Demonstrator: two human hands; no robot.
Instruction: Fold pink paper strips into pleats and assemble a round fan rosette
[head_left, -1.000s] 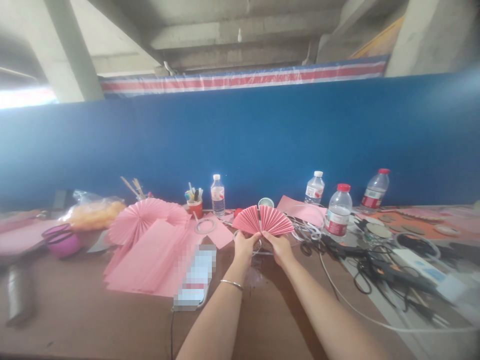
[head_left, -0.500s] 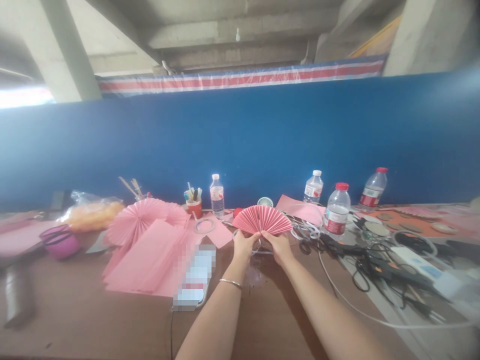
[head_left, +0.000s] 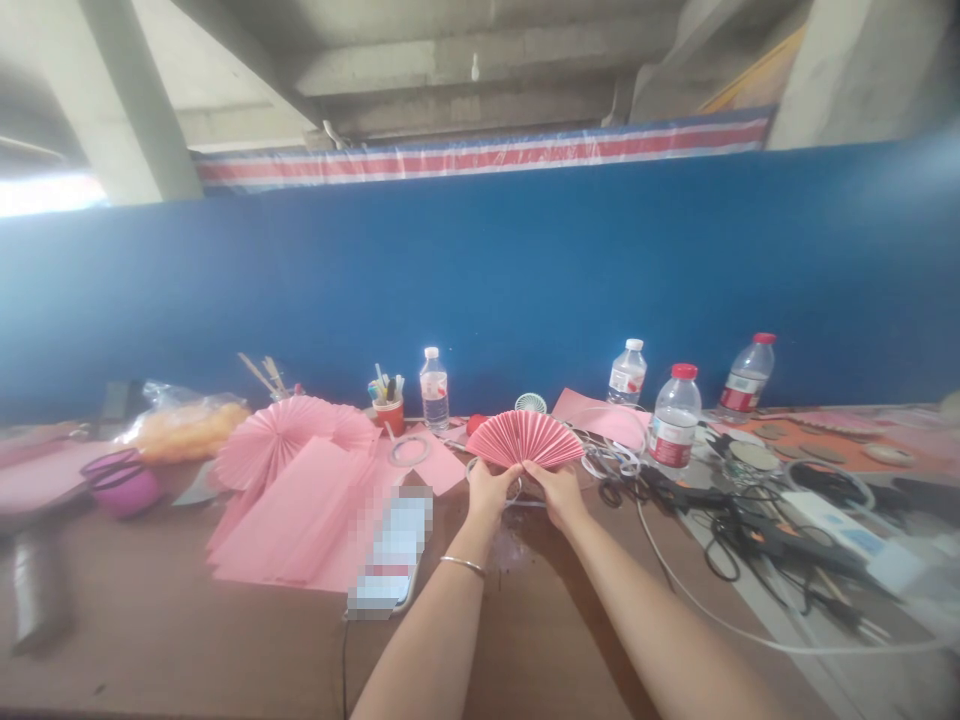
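A pleated pink paper fan point(head_left: 526, 438) is spread in a half circle above the table, its folds meeting at the bottom centre. My left hand point(head_left: 490, 490) grips its lower left side, thumb at the centre. On the lower right side my right hand point(head_left: 556, 492) holds it the same way, the two thumbs nearly touching. The other fingers are mostly hidden behind the paper. To the left lie a stack of pink paper sheets point(head_left: 289, 515) and an opened paper rosette point(head_left: 262, 440). A phone point(head_left: 391, 550) with a blurred screen rests near my left forearm.
Several bottles stand along the blue partition point(head_left: 480, 270), one a red-capped bottle point(head_left: 675, 415). Black cables point(head_left: 757, 530) and a white power strip point(head_left: 836, 525) crowd the right side. A pen cup point(head_left: 388, 413), a purple basket point(head_left: 124, 487) and a plastic bag point(head_left: 184, 425) stand left.
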